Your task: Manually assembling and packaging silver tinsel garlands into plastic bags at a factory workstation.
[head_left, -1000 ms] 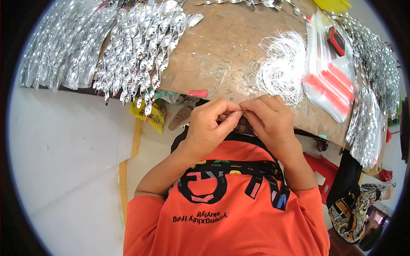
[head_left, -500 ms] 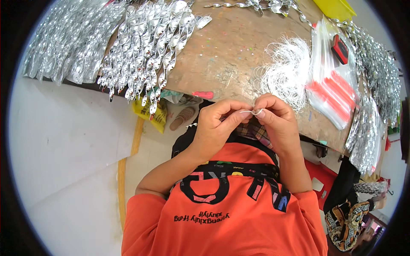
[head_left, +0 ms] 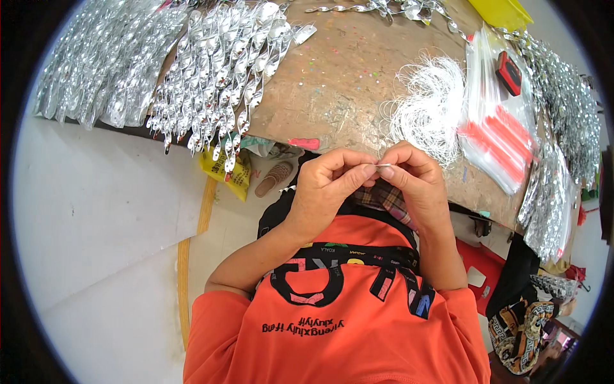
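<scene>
My left hand (head_left: pixel 329 185) and my right hand (head_left: pixel 416 179) meet at the table's near edge, thumbs and forefingers pinched close together. Between the fingertips shows a short bit of thin white string (head_left: pixel 382 166), gripped from both sides. Most of it is hidden by the fingers. Just beyond my right hand lies a loose heap of white strings (head_left: pixel 427 105) on the brown table (head_left: pixel 332 96).
Silver twisted foil strands (head_left: pixel 224 70) hang over the table's left edge, beside bagged ones (head_left: pixel 109 61). At right are clear plastic bags with red strips (head_left: pixel 502 141), a red-and-black box (head_left: pixel 509 73) and more silver strands (head_left: pixel 556 89). A yellow container (head_left: pixel 505 11) stands at the back.
The small loop of string at my fingertips has been drawn in, so less of it shows now. Both hands stay in nearly the same place.
</scene>
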`<action>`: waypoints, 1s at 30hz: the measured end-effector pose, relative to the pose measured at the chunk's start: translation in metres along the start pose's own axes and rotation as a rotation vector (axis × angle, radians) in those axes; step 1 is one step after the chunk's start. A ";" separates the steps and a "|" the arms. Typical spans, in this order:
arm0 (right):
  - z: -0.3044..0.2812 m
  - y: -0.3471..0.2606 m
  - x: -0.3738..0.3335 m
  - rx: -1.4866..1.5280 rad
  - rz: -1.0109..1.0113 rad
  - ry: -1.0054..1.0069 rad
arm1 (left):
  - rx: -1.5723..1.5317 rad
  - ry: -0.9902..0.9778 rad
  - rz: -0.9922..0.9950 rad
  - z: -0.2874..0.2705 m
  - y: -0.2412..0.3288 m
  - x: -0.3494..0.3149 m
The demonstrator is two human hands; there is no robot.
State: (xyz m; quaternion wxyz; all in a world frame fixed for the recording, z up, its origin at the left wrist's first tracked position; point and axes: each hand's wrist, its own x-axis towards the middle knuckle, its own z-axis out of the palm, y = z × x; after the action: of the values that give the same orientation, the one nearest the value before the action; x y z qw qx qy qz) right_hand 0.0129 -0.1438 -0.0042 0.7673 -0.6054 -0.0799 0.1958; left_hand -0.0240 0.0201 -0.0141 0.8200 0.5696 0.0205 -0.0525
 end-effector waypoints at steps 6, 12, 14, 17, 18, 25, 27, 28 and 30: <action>0.004 0.002 -0.001 -0.026 -0.009 0.027 | -0.036 0.000 -0.044 -0.001 -0.002 0.002; 0.007 -0.001 -0.003 -0.016 0.026 0.039 | -0.021 0.030 -0.089 -0.002 -0.002 0.002; 0.007 -0.003 -0.002 -0.013 0.023 0.055 | 0.031 0.052 -0.096 -0.003 -0.003 0.001; 0.004 -0.005 0.002 -0.611 -0.329 0.075 | 0.248 0.047 0.077 -0.004 -0.007 0.002; 0.005 -0.006 0.003 -0.707 -0.410 0.070 | 0.367 0.055 0.146 -0.003 -0.005 0.003; 0.009 -0.004 0.006 -1.143 -0.624 0.066 | 0.435 0.069 0.170 -0.004 -0.007 0.003; 0.008 -0.001 0.007 -0.931 -0.512 0.051 | 0.325 0.021 0.061 -0.006 -0.005 0.004; 0.008 -0.001 0.008 -0.718 -0.401 0.034 | 0.216 -0.026 -0.048 -0.008 -0.003 0.004; 0.006 -0.001 0.007 -0.508 -0.217 0.012 | 0.151 -0.060 -0.091 -0.009 0.001 0.004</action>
State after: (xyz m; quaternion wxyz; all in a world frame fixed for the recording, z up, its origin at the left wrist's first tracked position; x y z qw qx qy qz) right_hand 0.0176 -0.1356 -0.0028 0.6080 -0.7674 -0.1861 0.0827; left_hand -0.0192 0.0282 -0.0167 0.7716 0.6266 0.0176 -0.1081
